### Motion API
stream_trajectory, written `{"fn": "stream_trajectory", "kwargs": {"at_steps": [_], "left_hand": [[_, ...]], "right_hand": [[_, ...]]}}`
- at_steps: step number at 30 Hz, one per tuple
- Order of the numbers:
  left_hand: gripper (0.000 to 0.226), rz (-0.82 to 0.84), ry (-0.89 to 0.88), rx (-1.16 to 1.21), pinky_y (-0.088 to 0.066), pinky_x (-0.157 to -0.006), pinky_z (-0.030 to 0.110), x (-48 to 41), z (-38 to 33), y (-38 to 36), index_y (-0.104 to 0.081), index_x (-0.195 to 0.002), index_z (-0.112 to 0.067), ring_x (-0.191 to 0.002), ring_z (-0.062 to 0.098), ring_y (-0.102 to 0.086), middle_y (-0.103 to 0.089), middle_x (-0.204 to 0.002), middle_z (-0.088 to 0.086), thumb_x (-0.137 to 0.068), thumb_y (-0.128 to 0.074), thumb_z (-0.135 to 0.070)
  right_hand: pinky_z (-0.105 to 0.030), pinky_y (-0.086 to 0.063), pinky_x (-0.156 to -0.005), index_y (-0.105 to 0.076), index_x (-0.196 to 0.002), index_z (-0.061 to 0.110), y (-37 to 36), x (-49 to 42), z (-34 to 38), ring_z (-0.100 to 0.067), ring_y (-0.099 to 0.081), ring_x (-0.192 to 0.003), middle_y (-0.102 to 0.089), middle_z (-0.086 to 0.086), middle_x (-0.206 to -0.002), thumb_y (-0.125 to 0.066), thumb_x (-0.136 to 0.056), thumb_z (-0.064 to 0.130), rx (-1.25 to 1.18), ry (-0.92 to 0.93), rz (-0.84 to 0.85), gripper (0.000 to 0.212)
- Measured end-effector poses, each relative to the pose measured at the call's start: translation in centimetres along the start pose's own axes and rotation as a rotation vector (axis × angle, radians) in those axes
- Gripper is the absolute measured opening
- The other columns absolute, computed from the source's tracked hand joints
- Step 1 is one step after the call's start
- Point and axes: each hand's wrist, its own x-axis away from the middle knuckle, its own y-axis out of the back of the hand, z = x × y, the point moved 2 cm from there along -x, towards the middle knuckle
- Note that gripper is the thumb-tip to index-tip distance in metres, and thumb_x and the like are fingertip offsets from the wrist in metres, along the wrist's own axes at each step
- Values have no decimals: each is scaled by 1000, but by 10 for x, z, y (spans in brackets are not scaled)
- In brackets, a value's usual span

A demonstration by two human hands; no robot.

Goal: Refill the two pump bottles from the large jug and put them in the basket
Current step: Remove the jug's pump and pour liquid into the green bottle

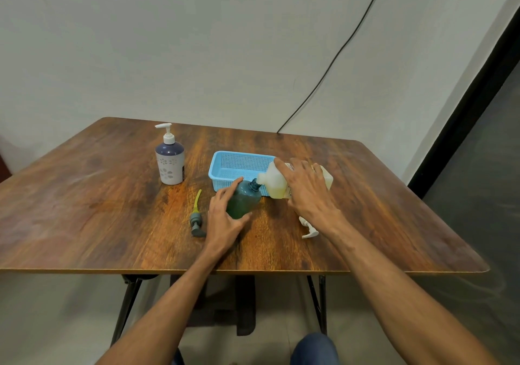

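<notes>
My left hand [223,215] grips a dark green bottle [243,199] with its pump off, tilted toward the right. My right hand [305,186] holds the large pale jug [274,183] tipped on its side, its spout against the green bottle's open neck; yellowish liquid fills the jug's lower part. The grey pump with a yellow tube [196,218] lies on the table left of my left hand. A second pump bottle [169,159], dark blue and white with a white pump on, stands upright at the back left. The light blue basket [225,164] sits behind the green bottle.
A white pump cap [309,228] lies on the wooden table [98,201] under my right wrist. A black cable [332,63] runs down the wall to the table's back edge. The table's front edge is close to me.
</notes>
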Motion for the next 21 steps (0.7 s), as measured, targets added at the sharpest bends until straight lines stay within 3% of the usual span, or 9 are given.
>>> {"fn": "stream_trajectory", "kwargs": {"at_steps": [3,12,21], "left_hand": [[90,2,4,-2,-34,-98,20,0,0,0,-36,-151,-40,-123,6,-42,-41,-131,-20,-77,-84,-22],[89,11,7,30,-46,-108,47,1,-3,1,-39,-153,-34,-127,15,-45,-47,-136,-11,-78,-84,-19],[89,3,9,30,-44,-107,37,3,-5,2,-39,-151,-38,-124,9,-43,-42,-131,-19,-77,-84,-19]], "right_hand": [[-57,-30,-116,-25,-156,28,0,0,0,-35,-42,-137,-43,-12,-151,-82,-79,21,4,-2,-5,96],[-56,-31,-115,-26,-156,28,2,2,0,-34,-42,-137,-43,-12,-151,-80,-80,21,12,7,-11,93],[-55,-29,-116,-25,-157,27,4,2,1,-34,-40,-138,-41,-12,-153,-78,-82,21,16,11,-4,92]]}}
